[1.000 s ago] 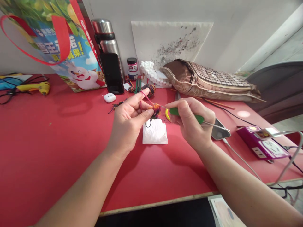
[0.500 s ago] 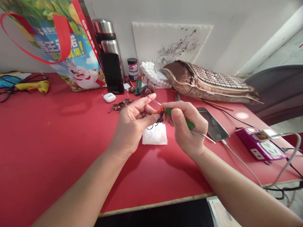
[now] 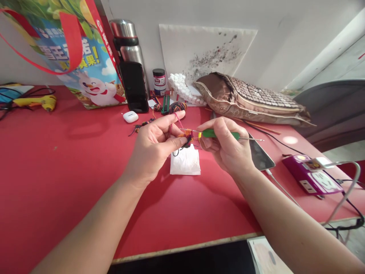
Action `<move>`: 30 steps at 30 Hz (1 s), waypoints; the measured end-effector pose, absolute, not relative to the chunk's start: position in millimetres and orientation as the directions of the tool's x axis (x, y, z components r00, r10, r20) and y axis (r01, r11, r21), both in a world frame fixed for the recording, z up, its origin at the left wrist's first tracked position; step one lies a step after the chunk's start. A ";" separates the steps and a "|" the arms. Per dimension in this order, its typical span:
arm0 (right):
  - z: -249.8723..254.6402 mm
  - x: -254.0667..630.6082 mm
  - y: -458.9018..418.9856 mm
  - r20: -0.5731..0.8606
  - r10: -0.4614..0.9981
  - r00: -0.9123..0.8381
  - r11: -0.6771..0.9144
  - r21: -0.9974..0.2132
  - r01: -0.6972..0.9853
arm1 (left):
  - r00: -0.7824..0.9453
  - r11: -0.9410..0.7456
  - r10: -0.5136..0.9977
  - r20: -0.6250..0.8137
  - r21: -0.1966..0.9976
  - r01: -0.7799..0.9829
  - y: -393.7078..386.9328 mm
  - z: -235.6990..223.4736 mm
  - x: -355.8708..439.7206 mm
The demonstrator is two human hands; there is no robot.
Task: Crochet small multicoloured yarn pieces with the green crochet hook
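My left hand (image 3: 155, 146) pinches a small multicoloured crochet piece (image 3: 187, 136) between thumb and fingers. A pink strand of yarn (image 3: 179, 121) runs from its raised index finger down to the work. Closed round the green handle of a crochet hook (image 3: 211, 133) is my right hand (image 3: 229, 144); the hook's thin metal shaft points left into the stitches, and another metal end sticks out to the right. Beneath the hands lies a folded white paper (image 3: 185, 163). A ball of dark variegated yarn (image 3: 178, 107) sits just behind, and a second crocheted piece (image 3: 141, 125) is partly hidden by my left hand.
Along the wall stand a shopping bag (image 3: 94, 72), a steel flask (image 3: 131, 51), a black phone (image 3: 134, 87) and a jar (image 3: 159, 82). A brown cushion (image 3: 251, 99) lies behind my right hand. Rightward are a charging phone (image 3: 262, 158) and a purple power strip (image 3: 310, 175).
My right hand has turned the hook from a downward slant to nearly level and drawn it slightly right. My left hand has shifted a little left with the crochet piece.
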State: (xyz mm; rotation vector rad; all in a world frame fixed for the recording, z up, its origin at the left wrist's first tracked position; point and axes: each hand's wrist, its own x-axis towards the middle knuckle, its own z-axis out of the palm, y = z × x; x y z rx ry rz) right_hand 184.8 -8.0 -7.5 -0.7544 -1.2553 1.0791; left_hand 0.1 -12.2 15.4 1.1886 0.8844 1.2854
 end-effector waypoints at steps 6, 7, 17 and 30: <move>-8.4 187.9 -11.7 0.470 0.871 -0.142 0.456 -0.881 -0.123 | 0.147 -0.046 0.985 0.086 0.965 -0.259 -13.3 15.6 1.5; -7.5 188.0 -12.8 0.510 0.844 -0.164 0.503 -0.860 -0.086 | 0.152 -0.047 0.984 0.090 0.964 -0.263 -13.0 15.3 1.4; -10.0 186.8 -12.6 0.443 0.880 -0.169 0.383 -0.875 -0.297 | 0.154 -0.110 0.975 0.158 0.953 -0.284 -12.9 14.4 -0.9; 6.4 194.2 -15.6 0.302 0.934 -0.189 0.249 -0.933 -0.262 | 0.132 -0.209 0.966 0.223 0.971 -0.116 -14.3 21.5 0.0</move>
